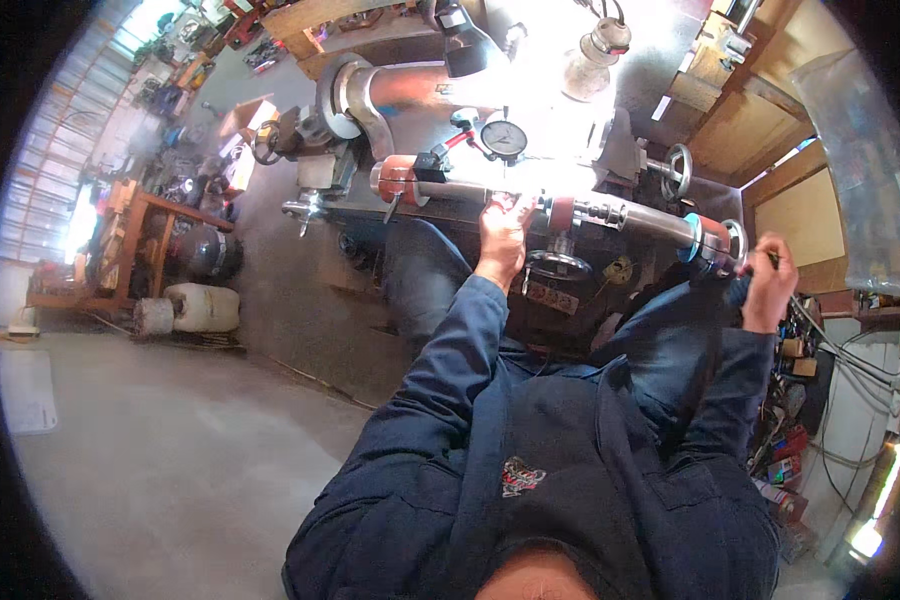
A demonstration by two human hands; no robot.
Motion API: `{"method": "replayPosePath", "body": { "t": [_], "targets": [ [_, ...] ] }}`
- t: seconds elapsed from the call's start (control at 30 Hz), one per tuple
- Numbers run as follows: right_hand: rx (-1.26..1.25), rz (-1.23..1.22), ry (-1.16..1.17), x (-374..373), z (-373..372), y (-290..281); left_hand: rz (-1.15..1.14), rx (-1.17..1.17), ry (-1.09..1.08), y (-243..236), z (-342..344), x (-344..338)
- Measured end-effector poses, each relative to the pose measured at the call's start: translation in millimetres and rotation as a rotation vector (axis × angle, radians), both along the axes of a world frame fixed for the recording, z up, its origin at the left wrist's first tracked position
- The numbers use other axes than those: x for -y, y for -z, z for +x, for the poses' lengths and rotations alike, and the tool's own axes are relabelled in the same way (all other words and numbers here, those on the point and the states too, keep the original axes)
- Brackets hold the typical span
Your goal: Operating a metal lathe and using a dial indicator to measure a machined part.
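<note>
My left hand (504, 232) reaches up to the metal machine in front of me. Its fingers are drawn together at the steel shaft (457, 190), just below the round dial indicator (504, 139); bright glare hides what they pinch. A red-and-black holder (433, 165) stands beside the dial. Over at the machine's right end, my right hand (771, 283) is closed at the rim of a small handwheel (737, 244), fingers curled around its edge. Between the hands runs a row of steel fittings (605, 211), with a lower handwheel (558, 265) beneath.
Another handwheel (678, 171) juts out behind the shaft. A lamp (467, 42) hangs over the machine, and its light washes out the middle. Wooden shelving (795, 215) rises on the right. To the left, a wooden frame (135, 250) and a white jug (204, 307) stand on the floor.
</note>
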State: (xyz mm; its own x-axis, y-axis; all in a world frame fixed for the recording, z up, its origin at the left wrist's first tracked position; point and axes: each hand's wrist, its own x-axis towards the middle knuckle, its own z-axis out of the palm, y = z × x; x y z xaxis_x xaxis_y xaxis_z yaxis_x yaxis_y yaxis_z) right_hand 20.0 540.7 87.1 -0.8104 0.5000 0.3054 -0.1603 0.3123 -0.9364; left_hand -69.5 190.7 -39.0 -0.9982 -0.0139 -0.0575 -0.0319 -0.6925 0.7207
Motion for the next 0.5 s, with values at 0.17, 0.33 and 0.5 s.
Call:
{"method": "replayPosePath", "body": {
  "t": [0.17, 0.33, 0.5],
  "targets": [
    [0.192, 0.693, -0.076, -98, 13, 58, -0.146, 0.207, -0.059, -14, -1, -5],
    [0.617, 0.100, -0.183, -107, 32, 78, -0.175, 0.318, -0.056, -26, 0, -4],
    [0.411, -0.119, -0.207, -83, 24, 62, -0.256, 0.340, 0.102, -34, 9, 16]
  ]
}}
